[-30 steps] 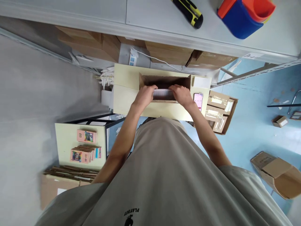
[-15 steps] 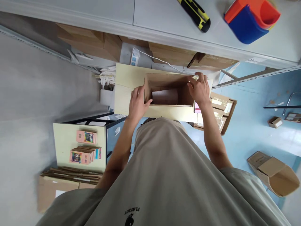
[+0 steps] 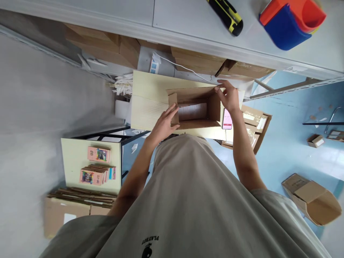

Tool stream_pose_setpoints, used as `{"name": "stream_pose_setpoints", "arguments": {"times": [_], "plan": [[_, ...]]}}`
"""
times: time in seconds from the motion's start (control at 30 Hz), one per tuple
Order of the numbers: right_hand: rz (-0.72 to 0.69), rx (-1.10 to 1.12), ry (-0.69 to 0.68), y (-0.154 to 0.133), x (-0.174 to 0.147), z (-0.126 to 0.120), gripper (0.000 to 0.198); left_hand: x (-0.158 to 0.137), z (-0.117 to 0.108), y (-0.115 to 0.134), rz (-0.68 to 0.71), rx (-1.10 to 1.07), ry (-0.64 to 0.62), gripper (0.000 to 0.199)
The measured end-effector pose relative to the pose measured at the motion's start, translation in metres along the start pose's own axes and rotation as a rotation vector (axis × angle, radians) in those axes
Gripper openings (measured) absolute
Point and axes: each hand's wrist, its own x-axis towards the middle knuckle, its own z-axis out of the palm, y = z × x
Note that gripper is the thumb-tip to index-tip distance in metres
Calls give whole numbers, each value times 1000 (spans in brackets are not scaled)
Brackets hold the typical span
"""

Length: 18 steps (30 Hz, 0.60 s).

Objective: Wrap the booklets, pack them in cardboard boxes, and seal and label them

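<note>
A cardboard box (image 3: 214, 106) stands with its top open on a pale yellow board in front of me, and a whitish patch shows on its floor. At its left end, a short flap (image 3: 174, 114) tilts inward. My left hand (image 3: 163, 123) grips this flap, fingers at its far part and thumb at its near part. At the far right corner, my right hand (image 3: 229, 96) pinches the box's rim between thumb and fingers. A phone (image 3: 227, 119) with a lit pink screen lies just right of the box, close to my right wrist.
Above the board runs a grey shelf (image 3: 107, 14) holding a yellow-black utility knife (image 3: 227, 16) and a red-blue holder (image 3: 287, 27). A white cable (image 3: 185, 67) crosses behind the box. Pink packages (image 3: 92, 175) sit on a side table at left. An open carton (image 3: 313, 199) is at right.
The left flap now leans inward, and my left hand has shifted right and nearer with it. The near wall leans outward. My right hand stays at the far right corner, uncovering more of the phone.
</note>
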Motion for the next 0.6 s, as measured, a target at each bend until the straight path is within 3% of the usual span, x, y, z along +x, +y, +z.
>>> {"name": "stream_pose_setpoints", "arguments": {"times": [0.17,0.33,0.6], "plan": [[34,113,-61,-8,-8,15,81,2,19,8,-69,-14,-122,86],[95,191,-108,-2,-21,12,84,6,32,-7,-187,-67,99,73],[184,373,-144,14,-7,25,86,11,33,-22,-205,-48,178,78]]}}
